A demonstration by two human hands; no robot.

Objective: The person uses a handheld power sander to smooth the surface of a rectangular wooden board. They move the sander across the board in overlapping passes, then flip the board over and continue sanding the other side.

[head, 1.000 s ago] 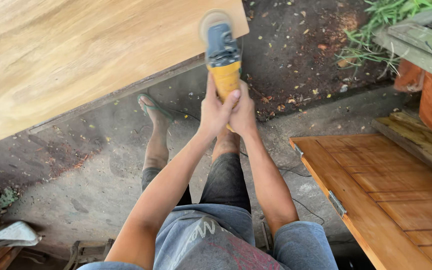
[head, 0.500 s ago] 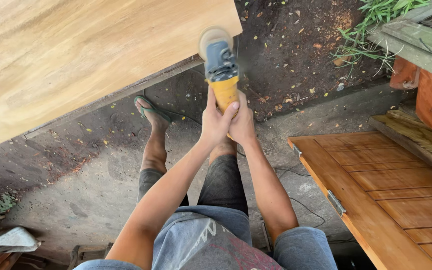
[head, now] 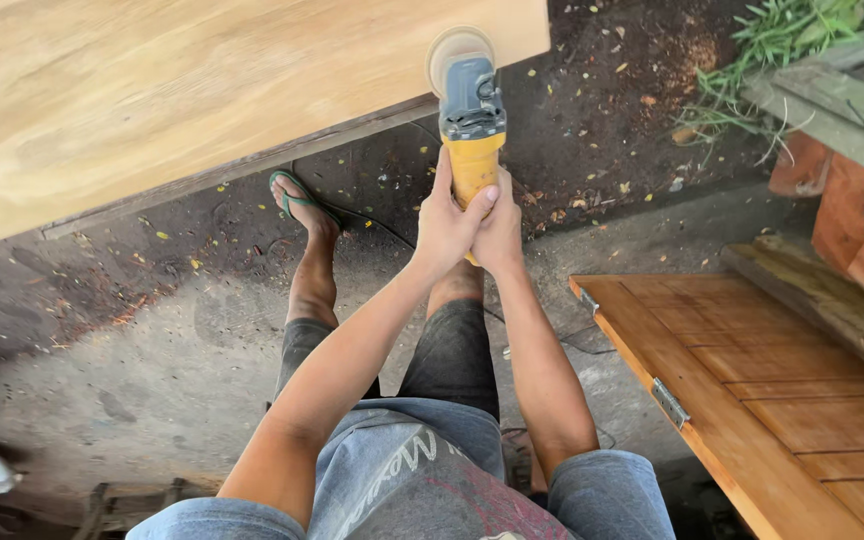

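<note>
Both hands, left hand (head: 445, 228) and right hand (head: 501, 226), have fingers wrapped tight round the yellow grinder (head: 471, 128) body, likely for steady control. Its disc (head: 455, 47) sits at the far tabletop (head: 192, 100) edge, right end. A hinged door (head: 782, 400) lies near right.

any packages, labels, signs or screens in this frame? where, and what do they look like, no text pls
No packages, signs or screens.
Shirt print: bottom centre, on the person's grey shirt, pale slanted lettering over a reddish patch.
Grinder: top centre, yellow handle, grey-blue head, held by left hand and right hand at the edge of the wooden board; any label on it too small to tell.
</note>
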